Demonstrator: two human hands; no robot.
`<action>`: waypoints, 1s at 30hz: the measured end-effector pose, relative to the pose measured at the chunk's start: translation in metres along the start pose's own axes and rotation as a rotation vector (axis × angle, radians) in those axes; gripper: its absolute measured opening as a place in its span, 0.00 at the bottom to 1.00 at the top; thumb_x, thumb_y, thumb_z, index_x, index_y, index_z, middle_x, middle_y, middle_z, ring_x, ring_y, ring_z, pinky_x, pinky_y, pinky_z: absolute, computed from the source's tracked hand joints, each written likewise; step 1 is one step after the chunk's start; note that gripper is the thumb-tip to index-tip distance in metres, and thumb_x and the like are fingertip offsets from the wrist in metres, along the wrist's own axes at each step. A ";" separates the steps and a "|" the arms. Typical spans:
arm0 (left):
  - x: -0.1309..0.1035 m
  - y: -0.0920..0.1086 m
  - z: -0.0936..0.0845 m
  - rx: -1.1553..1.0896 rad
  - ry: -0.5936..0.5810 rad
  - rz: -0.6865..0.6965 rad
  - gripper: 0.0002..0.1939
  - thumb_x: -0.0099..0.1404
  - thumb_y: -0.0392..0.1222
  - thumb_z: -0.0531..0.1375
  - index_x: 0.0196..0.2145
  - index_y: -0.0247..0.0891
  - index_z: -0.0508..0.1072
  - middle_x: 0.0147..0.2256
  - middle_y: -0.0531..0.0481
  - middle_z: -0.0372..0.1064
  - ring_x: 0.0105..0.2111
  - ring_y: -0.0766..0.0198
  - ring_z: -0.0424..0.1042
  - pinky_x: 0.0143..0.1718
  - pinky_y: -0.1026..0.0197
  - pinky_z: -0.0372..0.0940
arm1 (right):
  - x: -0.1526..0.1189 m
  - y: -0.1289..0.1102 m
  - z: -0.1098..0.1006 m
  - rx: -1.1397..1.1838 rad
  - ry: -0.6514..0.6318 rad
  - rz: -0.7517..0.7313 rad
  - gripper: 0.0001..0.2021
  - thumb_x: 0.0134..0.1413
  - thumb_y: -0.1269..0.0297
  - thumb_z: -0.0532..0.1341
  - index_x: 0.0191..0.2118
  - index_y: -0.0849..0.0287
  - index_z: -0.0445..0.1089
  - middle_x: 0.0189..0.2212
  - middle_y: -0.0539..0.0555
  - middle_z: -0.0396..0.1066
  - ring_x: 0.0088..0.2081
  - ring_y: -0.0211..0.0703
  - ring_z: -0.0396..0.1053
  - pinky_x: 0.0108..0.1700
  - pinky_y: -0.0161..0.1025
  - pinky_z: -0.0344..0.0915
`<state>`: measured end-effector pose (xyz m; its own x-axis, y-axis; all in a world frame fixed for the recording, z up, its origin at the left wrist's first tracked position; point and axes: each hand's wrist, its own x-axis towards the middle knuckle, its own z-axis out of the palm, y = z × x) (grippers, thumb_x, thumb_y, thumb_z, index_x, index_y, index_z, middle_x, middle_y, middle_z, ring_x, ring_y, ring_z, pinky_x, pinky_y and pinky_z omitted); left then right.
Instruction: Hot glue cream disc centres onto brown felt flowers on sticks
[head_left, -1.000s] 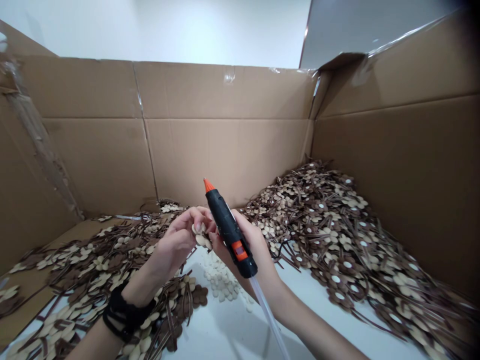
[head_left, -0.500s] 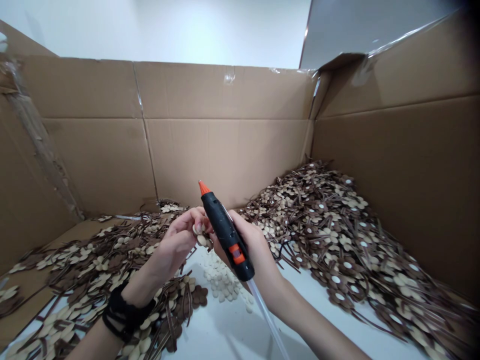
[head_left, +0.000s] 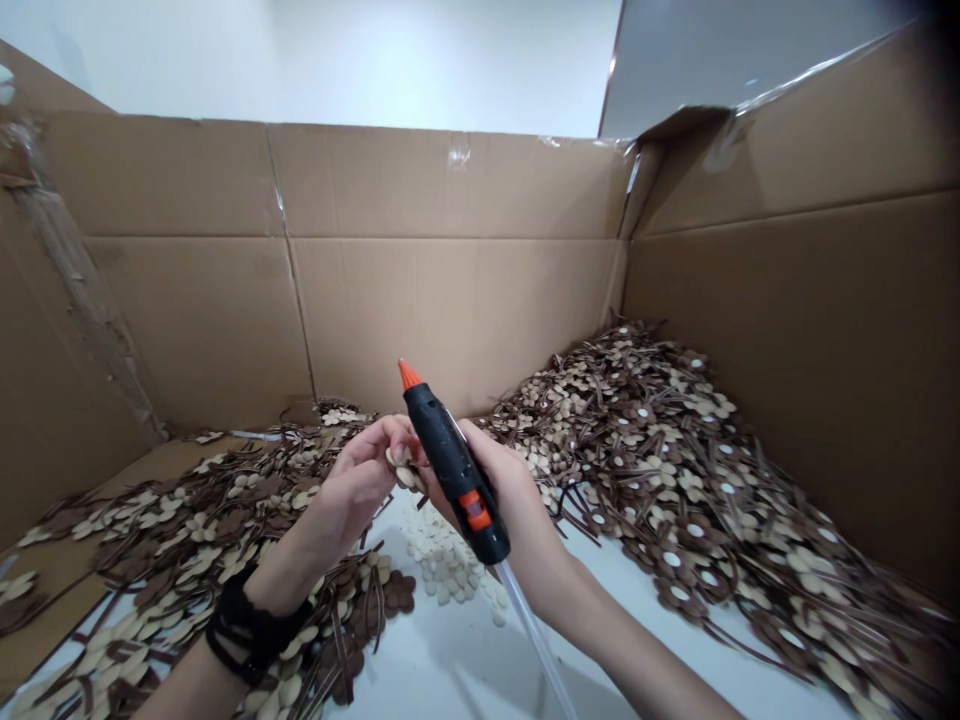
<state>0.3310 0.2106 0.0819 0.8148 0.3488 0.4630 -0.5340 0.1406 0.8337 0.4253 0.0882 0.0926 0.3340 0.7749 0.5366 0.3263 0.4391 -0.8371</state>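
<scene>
To your left, a heap of brown and beige flowers [head_left: 187, 540] spreads over cardboard and the white worktop [head_left: 431, 675]. Your left hand [head_left: 352, 485], a black band [head_left: 255, 622] at its wrist, pinches a beige piece [head_left: 406, 474] above the worktop; whether your right fingertips touch it too is hard to say. Below it lie loose white pieces [head_left: 450, 573]. Your right hand [head_left: 521, 510] holds the black glue gun [head_left: 450, 455], orange nozzle pointing up and leftward. At right, a taller flower heap [head_left: 675, 480] rests against the cardboard wall [head_left: 795, 330].
</scene>
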 end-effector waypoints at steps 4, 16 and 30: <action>-0.001 0.000 -0.001 0.023 0.015 -0.003 0.05 0.50 0.33 0.58 0.26 0.36 0.62 0.27 0.52 0.59 0.27 0.69 0.57 0.32 0.66 0.57 | -0.002 0.001 0.000 -0.013 0.002 0.014 0.13 0.59 0.55 0.52 0.33 0.58 0.67 0.22 0.49 0.60 0.25 0.34 0.56 0.27 0.30 0.56; 0.001 0.001 -0.002 0.141 0.181 -0.027 0.12 0.56 0.38 0.63 0.39 0.40 0.71 0.35 0.52 0.68 0.36 0.66 0.67 0.39 0.67 0.63 | 0.005 0.006 -0.005 -0.183 0.126 -0.098 0.09 0.51 0.60 0.61 0.33 0.61 0.65 0.26 0.50 0.65 0.26 0.33 0.60 0.29 0.30 0.59; 0.015 0.000 -0.059 0.873 0.254 -0.164 0.14 0.61 0.44 0.53 0.41 0.37 0.71 0.39 0.48 0.69 0.38 0.61 0.68 0.41 0.60 0.62 | 0.013 -0.006 -0.050 -0.227 -0.361 0.176 0.07 0.44 0.66 0.64 0.31 0.62 0.67 0.26 0.50 0.68 0.26 0.34 0.64 0.27 0.32 0.60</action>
<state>0.3301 0.2708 0.0707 0.7363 0.5933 0.3254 0.0272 -0.5064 0.8619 0.4724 0.0732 0.1097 0.0858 0.9553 0.2830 0.4911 0.2066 -0.8462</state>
